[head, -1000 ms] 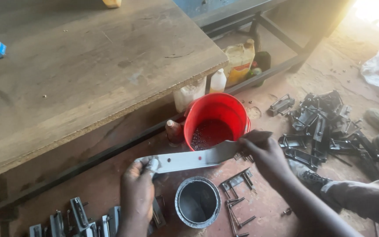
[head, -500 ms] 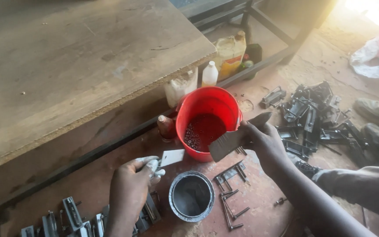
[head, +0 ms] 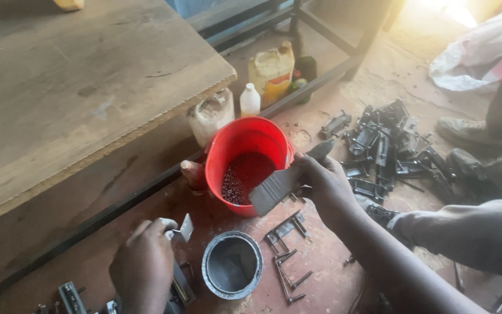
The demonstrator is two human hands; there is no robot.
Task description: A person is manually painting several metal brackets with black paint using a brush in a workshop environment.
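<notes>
The right hand pinches a flat metal strip over the red bucket, its long side slanting up to the right. The left hand pinches a small metal piece below the bucket.

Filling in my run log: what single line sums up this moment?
left hand: holds small metal piece | right hand: holds flat metal strip over red bucket

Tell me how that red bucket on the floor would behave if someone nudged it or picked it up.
The red bucket looks like thin plastic, so its wall would probably flex when squeezed. Only a shallow layer of small dark beads lies inside, so it is likely light and would slide easily. It already sits tilted, so a push might tip it and spill them.
</notes>
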